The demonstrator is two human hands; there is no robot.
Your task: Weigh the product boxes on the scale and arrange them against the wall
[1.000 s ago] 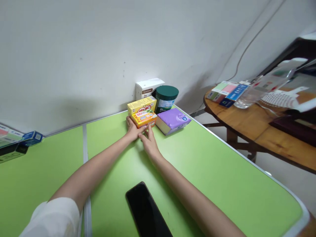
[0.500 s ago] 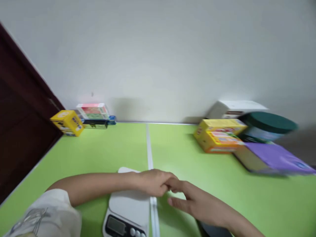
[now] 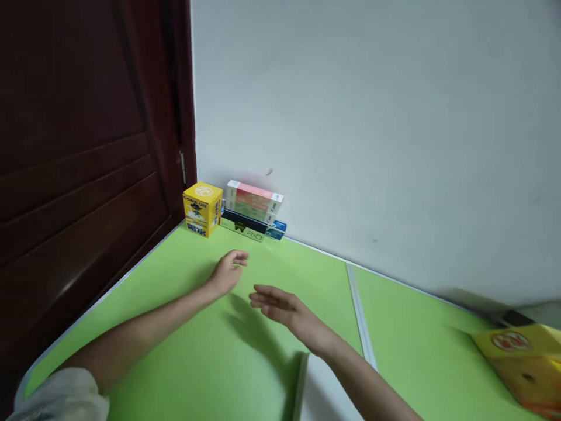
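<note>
My left hand [image 3: 227, 272] reaches over the green table, its fingers apart and holding nothing, just in front of several boxes at the back left. To its right is my right hand [image 3: 287, 313], empty too, fingers stretched out toward the left. A yellow box [image 3: 202, 209] stands in the corner. Beside it a black-topped box [image 3: 243, 225] lies against the wall, with a pink, white and green box [image 3: 253, 200] next to it and a small blue box [image 3: 276, 230] at its right end. Below my right forearm, the white scale [image 3: 322, 392] is partly hidden.
A dark red door [image 3: 79, 146] borders the green table [image 3: 175, 362] on the left. Behind the table rises a pale wall [image 3: 372, 117]. At the right edge lies a yellow and orange box [image 3: 521, 362], partly cut off. A light strip [image 3: 360, 316] crosses the table.
The view has turned left, bringing the corner boxes nearer the middle. My hands, touching each other before, have parted and reached out toward those boxes. The purple and dark green items have left the view.
</note>
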